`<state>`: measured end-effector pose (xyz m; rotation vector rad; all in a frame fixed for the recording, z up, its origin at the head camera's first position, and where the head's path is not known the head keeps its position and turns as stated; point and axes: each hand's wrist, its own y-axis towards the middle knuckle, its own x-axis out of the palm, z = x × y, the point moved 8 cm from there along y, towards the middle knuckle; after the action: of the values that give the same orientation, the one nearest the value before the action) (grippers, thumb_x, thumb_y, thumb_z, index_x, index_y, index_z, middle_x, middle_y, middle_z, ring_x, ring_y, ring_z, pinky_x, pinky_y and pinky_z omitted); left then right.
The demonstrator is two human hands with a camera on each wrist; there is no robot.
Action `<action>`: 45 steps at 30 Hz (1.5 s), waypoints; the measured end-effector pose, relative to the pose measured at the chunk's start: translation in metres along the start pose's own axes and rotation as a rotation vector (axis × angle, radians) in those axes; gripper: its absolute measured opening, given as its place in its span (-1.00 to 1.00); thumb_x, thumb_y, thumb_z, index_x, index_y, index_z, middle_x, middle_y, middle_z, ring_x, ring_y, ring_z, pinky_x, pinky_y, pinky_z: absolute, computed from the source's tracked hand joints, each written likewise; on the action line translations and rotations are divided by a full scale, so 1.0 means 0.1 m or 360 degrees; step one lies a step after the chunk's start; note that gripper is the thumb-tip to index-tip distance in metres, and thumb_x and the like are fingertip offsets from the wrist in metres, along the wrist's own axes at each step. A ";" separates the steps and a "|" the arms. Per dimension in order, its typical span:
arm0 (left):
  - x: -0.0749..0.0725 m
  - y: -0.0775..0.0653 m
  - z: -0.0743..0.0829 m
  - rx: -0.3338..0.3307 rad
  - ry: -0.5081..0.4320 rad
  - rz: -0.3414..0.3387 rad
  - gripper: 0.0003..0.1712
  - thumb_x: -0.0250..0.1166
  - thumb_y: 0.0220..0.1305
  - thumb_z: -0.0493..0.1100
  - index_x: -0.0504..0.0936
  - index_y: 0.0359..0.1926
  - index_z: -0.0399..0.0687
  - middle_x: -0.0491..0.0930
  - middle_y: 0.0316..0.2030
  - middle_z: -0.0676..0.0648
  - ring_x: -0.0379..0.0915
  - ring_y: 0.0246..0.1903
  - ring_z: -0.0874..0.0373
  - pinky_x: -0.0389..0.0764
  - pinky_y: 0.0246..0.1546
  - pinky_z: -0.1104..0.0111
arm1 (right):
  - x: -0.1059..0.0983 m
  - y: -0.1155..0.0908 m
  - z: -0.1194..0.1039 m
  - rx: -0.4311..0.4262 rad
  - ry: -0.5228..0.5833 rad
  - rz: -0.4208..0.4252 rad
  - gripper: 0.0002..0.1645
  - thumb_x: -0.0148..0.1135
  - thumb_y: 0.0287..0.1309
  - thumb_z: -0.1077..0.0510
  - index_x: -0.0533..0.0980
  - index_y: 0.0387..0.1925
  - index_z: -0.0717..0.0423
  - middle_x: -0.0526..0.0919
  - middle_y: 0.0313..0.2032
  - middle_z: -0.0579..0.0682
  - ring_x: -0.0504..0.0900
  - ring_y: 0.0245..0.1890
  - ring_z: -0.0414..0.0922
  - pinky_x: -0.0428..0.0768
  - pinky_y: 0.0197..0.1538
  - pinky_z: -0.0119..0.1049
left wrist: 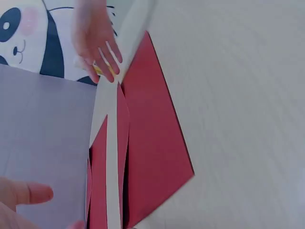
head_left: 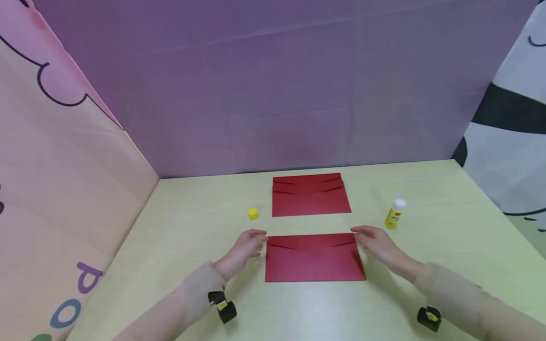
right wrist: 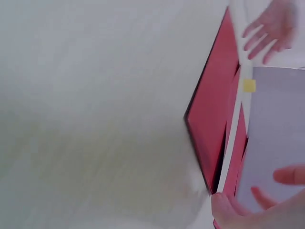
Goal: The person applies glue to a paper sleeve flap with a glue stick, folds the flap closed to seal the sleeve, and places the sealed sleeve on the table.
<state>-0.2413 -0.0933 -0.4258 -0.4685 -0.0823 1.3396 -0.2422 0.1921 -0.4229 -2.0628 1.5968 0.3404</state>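
A red envelope [head_left: 313, 263] lies flat near the middle of the table, its flap side up and the flap edge away from me. At its far left corner my left hand [head_left: 242, 252] has its fingers extended, fingertips right at the edge. The right hand [head_left: 378, 245] is likewise at the far right corner, fingers loosely straight. In the left wrist view, the envelope's flap [left wrist: 123, 114] stands slightly raised from the body. The right wrist view has the right thumb [right wrist: 221, 207] close by the envelope's corner.
More red envelopes [head_left: 311, 203], overlapping, lie behind the front one. A small yellow cap [head_left: 253, 213] sits left of them, and a yellow-and-white glue stick [head_left: 395, 214] stands to the right. A purple panel [head_left: 256, 104] rises along the table's back edge.
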 end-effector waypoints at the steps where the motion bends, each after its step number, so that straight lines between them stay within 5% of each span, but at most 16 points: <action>1: 0.00 -0.02 -0.01 -0.0042 -0.0049 -0.0008 -0.51 -0.03 0.28 -0.17 0.22 0.13 -0.43 0.28 0.09 -0.33 0.22 0.05 -0.25 0.36 0.00 0.03 | -0.02 -0.03 0.02 0.0046 0.0061 0.0000 -0.49 -0.14 0.24 0.18 0.21 0.13 0.44 0.32 0.08 0.38 0.41 -0.02 0.18 0.48 -0.05 -0.09; 7: 0.03 -0.08 -0.10 -0.0254 -0.0252 -0.0040 -0.43 -0.04 0.26 -0.12 0.10 0.18 -0.41 0.17 0.15 -0.32 0.10 0.11 -0.27 0.32 0.04 0.01 | -0.05 -0.12 0.11 0.0231 0.0394 -0.0078 -0.41 -0.19 0.26 0.17 0.07 0.15 0.57 0.22 0.09 0.48 0.41 -0.01 0.22 0.47 -0.03 -0.08; 14: 0.07 -0.08 -0.14 -0.0266 -0.0320 -0.0043 -0.53 -0.06 0.24 -0.22 0.17 0.08 -0.47 0.26 0.03 -0.37 0.22 0.01 -0.21 0.43 -0.08 0.07 | 0.03 -0.16 0.17 0.0368 0.0541 -0.0205 -0.37 -0.22 0.27 0.15 -0.02 0.17 0.60 0.25 0.09 0.47 0.37 0.04 0.23 0.43 0.01 -0.03; 21: 0.13 -0.06 -0.19 -0.0313 -0.0407 -0.0036 -0.65 -0.04 0.25 -0.25 0.35 -0.03 -0.44 0.44 -0.12 -0.23 0.34 -0.13 -0.04 0.45 -0.08 0.16 | 0.03 -0.13 0.28 0.0545 0.0845 -0.0117 -0.40 -0.12 0.20 0.22 0.01 0.11 0.62 0.50 -0.15 0.28 0.55 -0.28 -0.15 0.46 0.00 -0.12; 27: 0.16 0.05 -0.20 -0.0259 -0.0385 0.0065 -0.73 0.00 0.21 -0.31 0.43 -0.13 -0.43 0.46 -0.34 -0.10 0.35 -0.34 0.11 0.47 -0.22 0.31 | 0.03 -0.03 0.34 0.0428 0.0587 -0.0078 -0.37 -0.07 0.21 0.23 0.02 0.15 0.62 0.33 0.04 0.43 0.54 -0.19 -0.06 0.49 -0.04 -0.17; 33: 0.16 0.21 -0.11 -0.0097 -0.0263 0.0253 -0.55 -0.02 0.14 -0.40 0.31 0.09 -0.48 0.49 -0.21 -0.27 0.36 -0.38 0.08 0.47 -0.30 0.30 | -0.06 0.05 0.33 0.0307 0.0329 0.0079 -0.38 0.03 0.14 0.25 0.13 0.18 0.48 0.40 -0.05 0.37 0.54 -0.27 -0.04 0.55 -0.19 -0.25; 37: 0.12 0.42 -0.16 -0.0035 -0.0186 0.0401 -0.46 0.04 0.07 -0.47 0.34 0.15 -0.28 0.48 -0.26 -0.22 0.38 -0.38 0.07 0.46 -0.36 0.34 | -0.08 0.09 0.22 0.0231 0.0243 0.0155 -0.35 -0.05 0.06 0.39 0.06 0.22 0.44 0.40 -0.12 0.35 0.49 -0.38 -0.08 0.52 -0.33 -0.32; 38: 0.10 0.57 -0.23 0.0071 -0.0200 0.0415 -0.44 0.07 0.02 -0.48 0.38 0.13 -0.20 0.49 -0.35 -0.17 0.37 -0.43 0.10 0.45 -0.42 0.38 | -0.09 0.11 0.20 0.0208 0.0207 0.0179 -0.33 -0.07 0.04 0.41 0.05 0.23 0.43 0.40 -0.14 0.34 0.48 -0.43 -0.10 0.50 -0.38 -0.34; 41: 0.07 0.72 -0.23 0.0149 -0.0138 0.0493 -0.41 0.11 -0.03 -0.52 0.43 0.10 -0.11 0.49 -0.44 -0.13 0.39 -0.47 0.11 0.47 -0.46 0.37 | -0.13 0.18 0.14 0.0129 0.0127 0.0242 -0.31 -0.11 -0.01 0.48 0.03 0.23 0.43 0.40 -0.18 0.36 0.45 -0.49 -0.14 0.47 -0.46 -0.38; 44: 0.06 0.73 -0.13 0.0147 -0.0081 0.0556 -0.40 0.11 -0.02 -0.51 0.42 0.11 -0.10 0.50 -0.41 -0.16 0.39 -0.46 0.10 0.47 -0.46 0.37 | -0.17 0.28 0.13 0.0104 0.0090 0.0301 -0.31 -0.14 -0.03 0.49 0.06 0.23 0.42 0.41 -0.20 0.36 0.43 -0.49 -0.15 0.43 -0.51 -0.41; 45: 0.07 0.64 -0.03 0.0069 -0.0039 0.0585 -0.40 0.09 0.00 -0.52 0.39 0.13 -0.15 0.50 -0.36 -0.21 0.39 -0.42 0.07 0.47 -0.43 0.35 | -0.19 0.31 0.13 0.0098 0.0079 0.0316 -0.31 -0.15 -0.04 0.48 0.06 0.23 0.41 0.42 -0.20 0.36 0.42 -0.47 -0.16 0.42 -0.51 -0.43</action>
<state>-0.2973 -0.0773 -0.4535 -0.4437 0.0141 1.7041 -0.2758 0.2086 -0.4320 -1.8851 1.8246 0.3068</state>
